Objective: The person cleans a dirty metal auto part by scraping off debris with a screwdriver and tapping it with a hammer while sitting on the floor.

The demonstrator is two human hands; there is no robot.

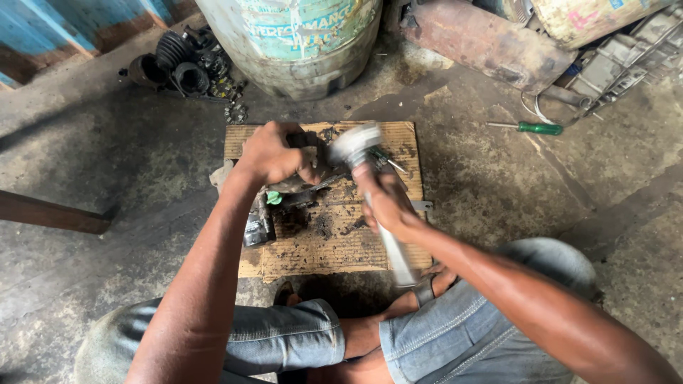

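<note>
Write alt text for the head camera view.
The left hand steadies a greasy dark metal engine part on a stained cardboard sheet while the right hand grips a blurred silver hammer above it. A green-handled screwdriver lies on the concrete floor.

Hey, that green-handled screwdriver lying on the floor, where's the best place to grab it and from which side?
Grip the screwdriver by its green handle, coming straight down from above. It lies flat on the concrete floor with bare floor around the handle, shaft pointing left. The handle is the thickest part, so fingers can close across it from either long side.
</note>
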